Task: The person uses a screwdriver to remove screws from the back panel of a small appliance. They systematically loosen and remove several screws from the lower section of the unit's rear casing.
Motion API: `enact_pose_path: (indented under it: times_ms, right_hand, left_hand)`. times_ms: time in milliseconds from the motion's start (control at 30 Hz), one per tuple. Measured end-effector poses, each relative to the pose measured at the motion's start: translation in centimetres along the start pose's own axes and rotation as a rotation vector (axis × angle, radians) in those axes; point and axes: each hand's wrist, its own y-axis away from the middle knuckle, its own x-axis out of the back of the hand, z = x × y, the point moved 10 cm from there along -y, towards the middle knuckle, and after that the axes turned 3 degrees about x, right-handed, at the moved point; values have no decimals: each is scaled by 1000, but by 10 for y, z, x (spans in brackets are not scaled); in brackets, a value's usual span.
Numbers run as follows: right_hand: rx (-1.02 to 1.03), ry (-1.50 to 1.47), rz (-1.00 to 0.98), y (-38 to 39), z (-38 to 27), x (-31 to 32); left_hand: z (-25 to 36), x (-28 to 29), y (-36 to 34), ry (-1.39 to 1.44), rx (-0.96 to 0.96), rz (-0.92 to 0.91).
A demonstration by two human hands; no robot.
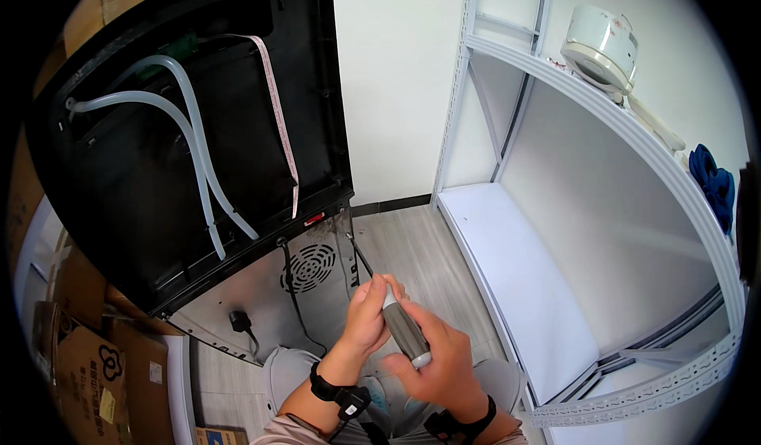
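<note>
A screwdriver point(407, 334) with a grey-brown handle and light ends is held in both hands, low in the middle of the view. My left hand point(366, 318) closes around the front of the handle, where the thin dark shaft begins. Around the rear of the handle curls my right hand point(449, 359), its thumb beside the butt end. The shaft points up and left, its tip by the right edge of a metal appliance panel point(238, 306); whether they touch I cannot tell. Above that panel stands a black cover point(238, 148), its inner side showing two pale hoses point(193, 124) and a ribbon cable point(277, 120).
A black power cord point(291, 286) and a plug point(239, 320) hang by the vented panel. Cardboard boxes point(87, 374) crowd the left. On the right, a white metal shelf point(515, 263) carries a white rice cooker point(600, 47) and a blue cloth point(711, 185) up top.
</note>
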Motion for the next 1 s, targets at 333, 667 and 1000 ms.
enact_pose_path:
  times_ms: [333, 667, 1000]
  right_hand:
    - [42, 71, 14, 5, -3, -10]
    - [67, 89, -4, 12, -4, -9]
    - [29, 54, -48, 11, -5, 14]
  left_hand:
    - [21, 32, -9, 89, -73, 284]
    - [31, 55, -27, 253, -104, 330]
    - [21, 60, -33, 480, -113, 246]
